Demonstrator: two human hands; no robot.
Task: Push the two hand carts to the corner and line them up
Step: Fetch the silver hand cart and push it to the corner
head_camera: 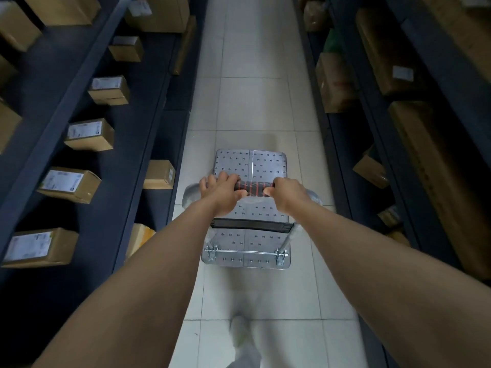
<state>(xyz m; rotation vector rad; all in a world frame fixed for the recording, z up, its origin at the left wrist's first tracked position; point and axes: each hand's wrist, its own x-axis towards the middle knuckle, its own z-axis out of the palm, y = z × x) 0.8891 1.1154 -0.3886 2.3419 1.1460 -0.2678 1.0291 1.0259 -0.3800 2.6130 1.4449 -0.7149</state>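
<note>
Bare forearms reach forward from the bottom of the view to a black, red-striped foam grip on the push bar of a silver, stud-dotted metal platform hand cart. Both the left hand and the right hand are closed around that grip, one at each end, thumbs tucked under. The cart stands on the pale tiled floor, roughly midway between two dark blue shelving racks stocked with brown cardboard boxes, its deck pointing straight down the aisle. A light shoe, blurred, shows on the floor just behind the cart's near edge.

This looks like the transit step: one cart is being wheeled along, and neither a corner nor a second cart is in view. The next move seems to call for a steady, even push from both hands so the deck stays clear of the rack edges on either side, then a turn towards the corner once it appears.
</note>
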